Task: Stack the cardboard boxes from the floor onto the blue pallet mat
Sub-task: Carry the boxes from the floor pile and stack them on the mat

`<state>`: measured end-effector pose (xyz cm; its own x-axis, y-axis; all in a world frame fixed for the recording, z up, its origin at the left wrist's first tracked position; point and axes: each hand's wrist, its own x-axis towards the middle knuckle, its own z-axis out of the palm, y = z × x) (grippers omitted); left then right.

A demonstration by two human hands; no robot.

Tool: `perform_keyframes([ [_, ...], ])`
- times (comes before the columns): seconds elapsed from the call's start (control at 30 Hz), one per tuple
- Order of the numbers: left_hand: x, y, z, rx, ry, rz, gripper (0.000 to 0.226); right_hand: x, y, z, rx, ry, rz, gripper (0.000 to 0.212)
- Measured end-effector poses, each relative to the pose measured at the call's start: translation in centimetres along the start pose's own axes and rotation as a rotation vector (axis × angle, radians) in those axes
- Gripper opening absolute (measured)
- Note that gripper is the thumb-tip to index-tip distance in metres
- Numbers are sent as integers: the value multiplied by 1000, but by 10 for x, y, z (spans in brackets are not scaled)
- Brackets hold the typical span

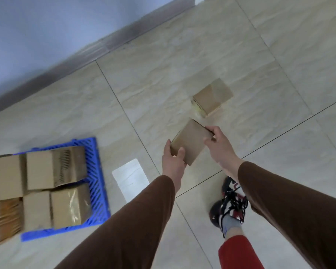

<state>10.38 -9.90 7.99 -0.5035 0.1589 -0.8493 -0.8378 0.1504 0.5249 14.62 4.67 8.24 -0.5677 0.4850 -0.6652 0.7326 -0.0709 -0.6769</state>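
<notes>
I hold a small cardboard box (190, 141) off the floor between both hands: my left hand (173, 159) grips its near corner, my right hand (217, 144) pinches its far edge. The blue mat (97, 183) lies well off to my left, nearer my left arm, already carrying several boxes (39, 187). The box is plain brown, flat-faced, its long axis running away from me. Another box (212, 97) waits on the floor beyond
</notes>
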Motion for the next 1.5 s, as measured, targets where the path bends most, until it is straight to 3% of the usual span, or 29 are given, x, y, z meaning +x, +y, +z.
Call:
perform_keyframes([
  [0.3,-86,-20,-221,-152,235,36,47,-128,-7,202,15,-167,-111,39],
  [0.6,-114,-66,-362,-303,350,75,30,-183,3,347,-76,-253,-195,43],
  [0.83,-117,-100,-464,-361,404,52,54,-229,17,448,-93,-228,-156,37],
  [0.97,-110,-114,-524,-372,402,46,50,-249,20,506,-84,-203,-151,37],
  [1.1,-94,-119,-566,-421,396,43,40,-256,17,551,-48,-196,-61,45],
  [1.23,-70,-116,-586,-509,393,20,48,-247,14,582,-87,-196,-28,59],
  [1.5,-32,-113,-600,-612,391,-22,49,-212,12,615,-179,-184,-8,51],
])
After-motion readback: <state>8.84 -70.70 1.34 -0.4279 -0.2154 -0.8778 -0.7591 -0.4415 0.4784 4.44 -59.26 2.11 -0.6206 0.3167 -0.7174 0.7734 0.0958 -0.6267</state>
